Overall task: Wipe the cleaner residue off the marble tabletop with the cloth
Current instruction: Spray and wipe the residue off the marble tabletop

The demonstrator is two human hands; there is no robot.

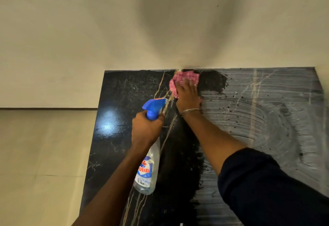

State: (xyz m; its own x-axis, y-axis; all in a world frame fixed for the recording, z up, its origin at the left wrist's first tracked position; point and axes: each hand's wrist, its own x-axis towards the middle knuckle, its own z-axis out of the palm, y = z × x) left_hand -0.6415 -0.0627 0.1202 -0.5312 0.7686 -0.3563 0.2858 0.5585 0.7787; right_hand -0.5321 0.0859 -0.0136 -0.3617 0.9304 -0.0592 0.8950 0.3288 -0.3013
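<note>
While the right hand (187, 93) pressed the crumpled pink checked cloth (179, 78) onto the black gold-veined marble tabletop (124, 101) at the top centre of the slab, hard against the wall edge, the left hand (146, 129) was wrapped round the neck of a clear plastic spray bottle w/ blue trigger head (148, 168), its body hanging toward the lower centre. The right fingers looked laid straight over the cloth, tho motion blur made it hard to say whether the tips bunched it. Whitish streaky cleaner residue (267, 118) covered the right half of the frame; the left part & a dark strip down the middle were already shiny. The cloth was soft, light, prob. damp, so it would bunch & skid under a loose palm. Best taken w/ the whole palm on the wad's middle, fingers spread, edges tucked under. Wet marble would be slick, so firm downward pressure was needed.
</note>
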